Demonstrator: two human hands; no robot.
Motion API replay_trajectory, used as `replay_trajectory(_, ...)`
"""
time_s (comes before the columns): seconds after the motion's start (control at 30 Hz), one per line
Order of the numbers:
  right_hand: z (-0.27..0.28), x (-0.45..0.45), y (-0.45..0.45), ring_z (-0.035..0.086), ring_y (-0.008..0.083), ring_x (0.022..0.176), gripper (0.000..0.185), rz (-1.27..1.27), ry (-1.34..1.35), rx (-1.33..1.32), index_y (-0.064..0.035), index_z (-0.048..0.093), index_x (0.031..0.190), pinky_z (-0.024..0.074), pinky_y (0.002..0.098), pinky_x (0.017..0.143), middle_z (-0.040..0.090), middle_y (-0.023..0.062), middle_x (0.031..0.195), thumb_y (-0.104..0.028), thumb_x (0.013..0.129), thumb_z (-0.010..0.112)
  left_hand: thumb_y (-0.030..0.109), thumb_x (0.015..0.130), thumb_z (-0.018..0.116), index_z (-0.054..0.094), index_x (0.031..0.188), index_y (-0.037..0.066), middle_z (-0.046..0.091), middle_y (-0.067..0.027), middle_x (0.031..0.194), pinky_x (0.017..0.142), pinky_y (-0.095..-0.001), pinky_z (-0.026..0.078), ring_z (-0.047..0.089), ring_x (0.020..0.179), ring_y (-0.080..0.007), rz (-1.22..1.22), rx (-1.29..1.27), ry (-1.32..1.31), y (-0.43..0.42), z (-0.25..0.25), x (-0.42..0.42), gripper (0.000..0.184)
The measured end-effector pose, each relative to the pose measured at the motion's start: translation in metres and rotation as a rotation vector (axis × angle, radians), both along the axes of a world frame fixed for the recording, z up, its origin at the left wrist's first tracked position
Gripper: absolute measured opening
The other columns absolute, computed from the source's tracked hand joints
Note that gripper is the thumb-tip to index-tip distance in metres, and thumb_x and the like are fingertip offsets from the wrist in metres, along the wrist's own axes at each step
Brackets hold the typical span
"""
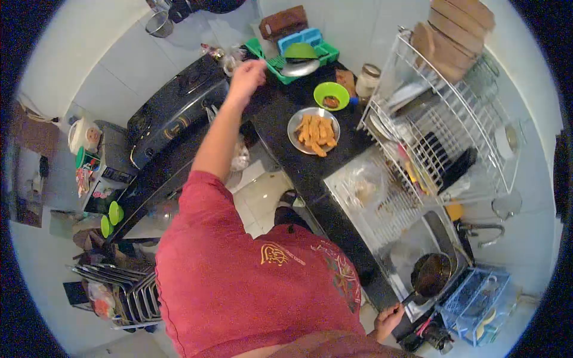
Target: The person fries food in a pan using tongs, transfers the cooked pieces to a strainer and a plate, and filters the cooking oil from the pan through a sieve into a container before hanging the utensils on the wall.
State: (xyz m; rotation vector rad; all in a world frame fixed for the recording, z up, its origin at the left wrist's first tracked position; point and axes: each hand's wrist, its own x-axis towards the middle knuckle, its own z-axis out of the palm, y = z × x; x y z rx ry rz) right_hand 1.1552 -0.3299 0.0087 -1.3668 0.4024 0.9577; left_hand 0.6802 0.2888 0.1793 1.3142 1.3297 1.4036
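Observation:
My left hand (pixel 248 77) reaches out over the counter's far end, its fingers curled together; anything between them is too small to make out. Beside it are a clear plastic bag (pixel 233 58) and a green rack (pixel 329 52). At the lower right my right hand (pixel 389 322) is closed around the handle end of a dark frying pan (pixel 431 274), which rests in the metal sink (pixel 403 253). Fried pieces (pixel 316 132) lie on a round metal plate (pixel 293 136), next to a green bowl (pixel 331 89) with a little brown food in it.
A black stove (pixel 179 113) stands at the left. On the right, a white wire dish rack (pixel 441 89) rises above the draining board (pixel 358 197). A blue basket (pixel 477 298) sits beyond the sink. Folded metal chairs (pixel 140 298) are at the lower left.

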Motion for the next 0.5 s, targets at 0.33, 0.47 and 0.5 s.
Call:
replay_trajectory(0.33,-0.054,-0.026,0.063,0.021,0.0096,0.031,0.032,-0.210,-0.154,-0.092,-0.0214,0.044,0.067,0.0193,0.0285,0.027,0.025,-0.0068,0.041,-0.043,0.090,0.049,0.040,0.075,0.065,0.066,0.093,-0.001,0.067,-0.0135,0.086,0.078,-0.0342,0.047,0.062,0.081,-0.0233,0.890,0.293,0.359,0.230,0.120,-0.316,0.045)
replay_trajectory(0.47,-0.005,-0.074,0.107,0.019,0.0084,0.042,0.038,0.053,0.171,0.140,-0.0202,0.023,0.060,0.0191,0.0276,0.038,0.019,-0.0063,0.050,-0.033,0.088,0.045,0.040,0.071,0.062,0.067,0.098,0.002,0.067,-0.0163,0.097,0.086,-0.0351,0.046,0.064,0.093,-0.0278,1.059,0.221,0.576,0.300,0.162,-0.416,0.047)
replay_trajectory(0.5,-0.033,-0.068,0.096,0.017,0.0095,0.042,0.038,0.168,0.411,0.587,-0.0199,0.024,0.059,0.0189,0.0284,0.038,0.019,-0.0063,0.050,-0.034,0.087,0.047,0.040,0.071,0.059,0.066,0.100,0.002,0.066,-0.0178,0.103,0.090,-0.0358,0.045,0.062,0.101,-0.0309,1.008,0.228,0.584,0.302,0.176,-0.421,0.049)
